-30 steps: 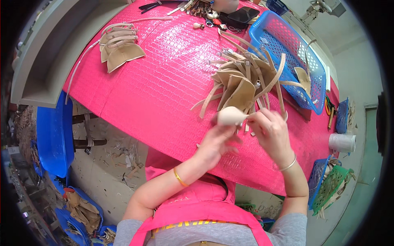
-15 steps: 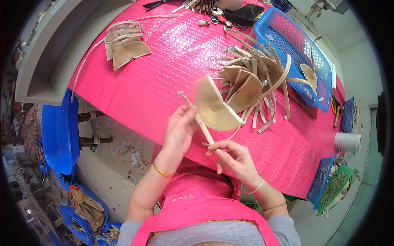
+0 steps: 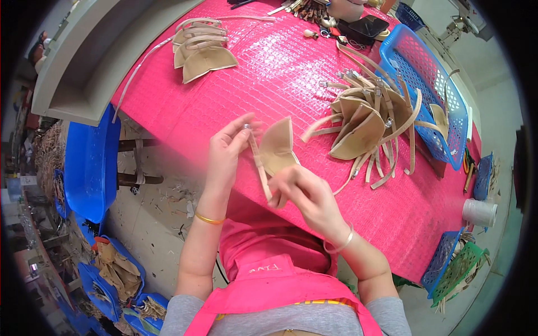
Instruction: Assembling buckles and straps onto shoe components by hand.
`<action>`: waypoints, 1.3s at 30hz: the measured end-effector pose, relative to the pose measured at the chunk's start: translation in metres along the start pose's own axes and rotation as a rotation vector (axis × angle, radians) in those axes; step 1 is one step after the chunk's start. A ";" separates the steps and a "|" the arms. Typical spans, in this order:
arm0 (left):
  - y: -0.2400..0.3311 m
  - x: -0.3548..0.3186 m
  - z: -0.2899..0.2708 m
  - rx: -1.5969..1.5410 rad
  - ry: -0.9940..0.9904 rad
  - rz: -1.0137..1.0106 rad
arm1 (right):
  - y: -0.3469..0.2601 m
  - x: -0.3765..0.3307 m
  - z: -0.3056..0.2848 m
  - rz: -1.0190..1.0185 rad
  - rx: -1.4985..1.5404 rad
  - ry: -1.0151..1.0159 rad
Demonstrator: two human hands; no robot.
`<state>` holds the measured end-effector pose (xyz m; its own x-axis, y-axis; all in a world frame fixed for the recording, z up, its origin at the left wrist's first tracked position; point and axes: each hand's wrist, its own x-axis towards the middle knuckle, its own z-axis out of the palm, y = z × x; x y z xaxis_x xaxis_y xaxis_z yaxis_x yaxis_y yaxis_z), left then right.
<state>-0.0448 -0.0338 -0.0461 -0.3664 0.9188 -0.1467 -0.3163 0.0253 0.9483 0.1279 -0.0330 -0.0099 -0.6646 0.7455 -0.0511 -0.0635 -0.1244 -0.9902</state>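
A beige shoe heel piece (image 3: pixel 277 144) with a pale edge hangs over the near edge of the pink-covered table. Its narrow ankle strap (image 3: pixel 258 161) runs slantwise between my hands. My left hand (image 3: pixel 224 154) is closed on the strap's upper end, thumb and finger pinching beside a small metal buckle (image 3: pixel 246 127). Lower down, my right hand (image 3: pixel 307 196), slightly blurred, pinches the strap's other end and covers the bottom of the heel piece. To the right lies a pile of similar heel pieces (image 3: pixel 358 131) with straps and buckles; a smaller stack (image 3: pixel 208 63) sits at the far left.
At the right stands a blue perforated basket (image 3: pixel 397 47) with one heel piece hanging in it. A white spool (image 3: pixel 479 213) and a green basket (image 3: pixel 455 274) are by the right edge. A grey shelf box (image 3: pixel 70 106) and a blue bin (image 3: pixel 89 185) are on the left.
My left hand has shifted up the strap to its buckle end. The right hand has come up and inward, now partly covering the heel piece. The whole view has shifted slightly.
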 end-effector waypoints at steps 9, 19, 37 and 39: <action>0.005 -0.011 -0.012 -0.121 -0.064 -0.053 | 0.020 0.042 0.021 0.264 0.134 0.130; 0.003 -0.013 -0.023 -0.125 -0.017 -0.156 | 0.017 0.035 0.016 0.300 0.169 0.179; 0.001 -0.019 -0.032 -0.548 -0.166 -0.258 | 0.032 0.048 0.044 0.042 0.034 0.268; 0.000 -0.019 -0.031 -0.544 -0.162 -0.261 | 0.031 0.038 0.041 0.128 0.129 0.185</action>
<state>-0.0652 -0.0639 -0.0519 -0.0934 0.9586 -0.2691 -0.7935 0.0916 0.6017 0.0705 -0.0355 -0.0369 -0.5263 0.8240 -0.2101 -0.0894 -0.2993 -0.9500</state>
